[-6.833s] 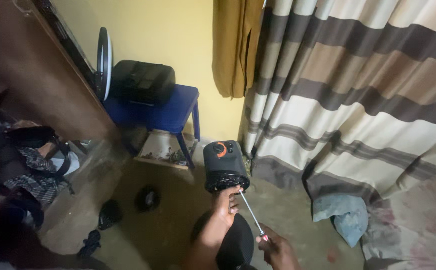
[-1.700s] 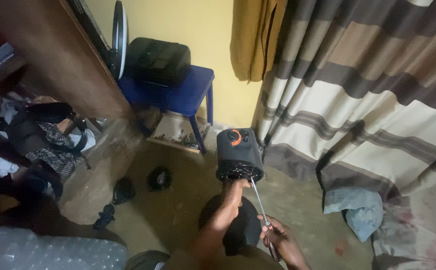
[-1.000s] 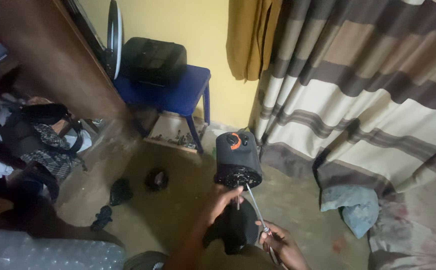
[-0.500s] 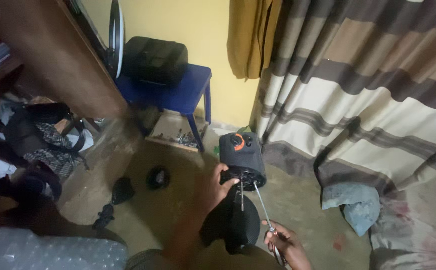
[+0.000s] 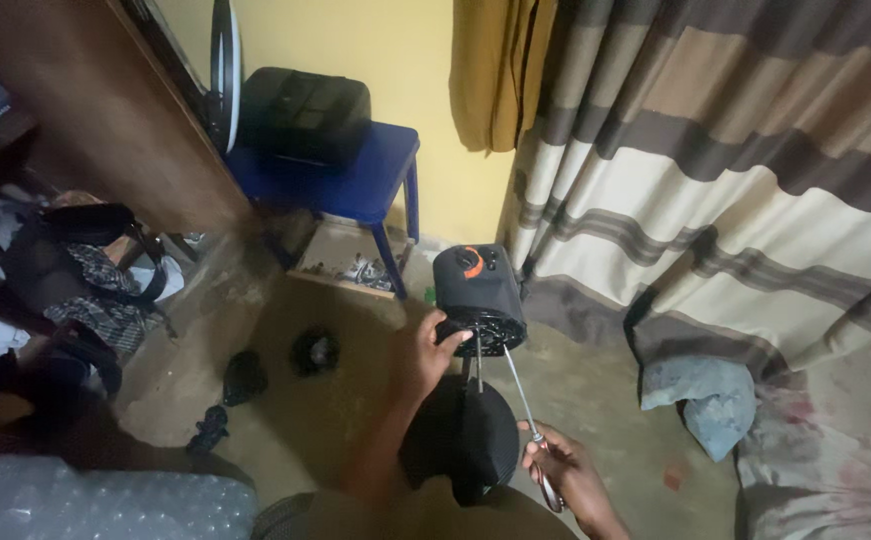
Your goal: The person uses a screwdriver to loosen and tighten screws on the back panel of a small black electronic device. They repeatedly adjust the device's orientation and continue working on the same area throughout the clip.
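While the left hand (image 5: 426, 352) is now sitting higher on the rim of the one black motor housing (image 5: 478, 294), gripping it above the floor, the right hand (image 5: 562, 470) is gripping one screwdriver (image 5: 522, 395) angled under it.

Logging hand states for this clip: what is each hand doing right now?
Left hand: closed on the lower rim of the black cylindrical device with an orange knob.
Right hand: closed around the thin silver metal rod.

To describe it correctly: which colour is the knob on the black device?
Orange; the knob sits on top of the black device, seen in the head view.
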